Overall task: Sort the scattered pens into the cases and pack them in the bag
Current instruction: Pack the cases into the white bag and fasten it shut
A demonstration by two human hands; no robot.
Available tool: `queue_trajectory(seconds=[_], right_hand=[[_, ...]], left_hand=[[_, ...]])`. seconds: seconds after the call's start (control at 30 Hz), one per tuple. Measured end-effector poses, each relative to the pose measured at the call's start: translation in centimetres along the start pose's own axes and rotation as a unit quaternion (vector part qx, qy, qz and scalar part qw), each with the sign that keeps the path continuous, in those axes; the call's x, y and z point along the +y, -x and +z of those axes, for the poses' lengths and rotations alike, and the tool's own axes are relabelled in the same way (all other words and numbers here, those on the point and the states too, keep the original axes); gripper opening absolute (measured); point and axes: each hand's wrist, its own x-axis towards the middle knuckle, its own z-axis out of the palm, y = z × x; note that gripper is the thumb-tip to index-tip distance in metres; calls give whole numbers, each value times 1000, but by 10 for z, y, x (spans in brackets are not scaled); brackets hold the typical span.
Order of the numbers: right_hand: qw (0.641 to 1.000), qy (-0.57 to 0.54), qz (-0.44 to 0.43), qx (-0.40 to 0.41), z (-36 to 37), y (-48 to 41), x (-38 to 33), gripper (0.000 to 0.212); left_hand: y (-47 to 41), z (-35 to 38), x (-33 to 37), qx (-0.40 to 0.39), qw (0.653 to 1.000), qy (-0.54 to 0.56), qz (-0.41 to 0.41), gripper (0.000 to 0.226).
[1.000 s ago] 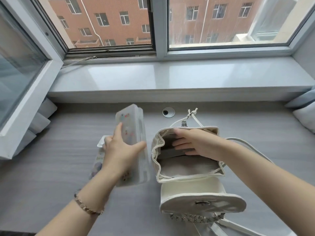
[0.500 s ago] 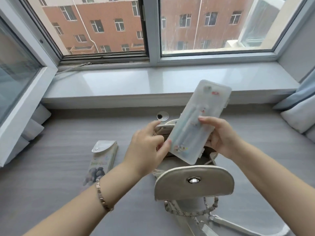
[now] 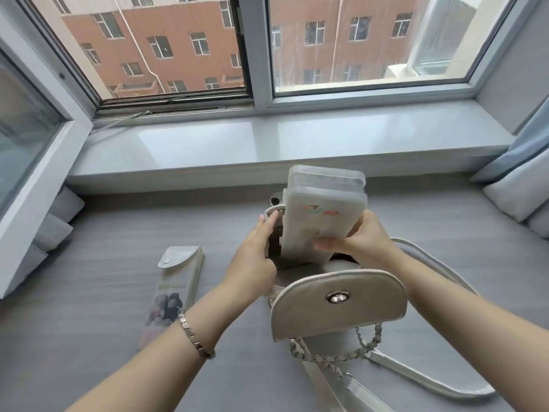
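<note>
Frosted pen case point(image 3: 320, 215) upright in the white bag point(image 3: 338, 301)'s mouth
My right hand point(image 3: 362, 245) grips its lower part; my left hand point(image 3: 255, 260) rests straight-fingered on the bag's rim; the second case point(image 3: 175, 286) lies flat on the table point(image 3: 89, 263), left

Pretty sure this is someone's room in a flat, not an office. The giveaway is the wide white windowsill point(image 3: 297, 144) under a big sliding window point(image 3: 371, 40). Beyond it there's a red-brick apartment block point(image 3: 178, 31), seen from an upper floor. Right below the windowsill sits a grey wood-grain desk point(image 3: 104, 233) with a cable hole point(image 3: 274, 199). At the windowsill's right end hang a pale blue curtain point(image 3: 528, 144) and some cushions point(image 3: 517, 191), and a little white bag point(image 3: 338, 304) sits just in front.
</note>
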Motion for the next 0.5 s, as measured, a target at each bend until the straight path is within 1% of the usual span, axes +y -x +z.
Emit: queue_trajectory(seconds=[0.03, 0.1, 0.17, 0.23, 0.3, 0.4, 0.5], right_hand=[[1000, 16, -9, -14, 3, -3, -1, 42], [997, 73, -17, -33, 6, -9, 0, 47], [984, 171, -26, -53, 7, -12, 4, 47], [941, 321, -71, -75, 2, -13, 12, 45], [894, 432, -86, -79, -2, -10, 14, 45], [835, 539, -53, -98, -2, -8, 9, 41], [779, 615, -12, -124, 3, -10, 5, 38]], left_hand=[[1, 1, -1, 6, 1000, 1, 11, 93], [5, 2, -4, 20, 999, -23, 14, 82], [7, 3, -9, 20, 999, -43, 5, 75], [10, 3, -16, 10, 998, -57, 22, 77], [12, 2, -21, 0, 998, -59, 37, 80], [14, -2, -22, -6, 999, -37, 22, 82], [17, -5, -22, 11, 999, -37, 30, 80]])
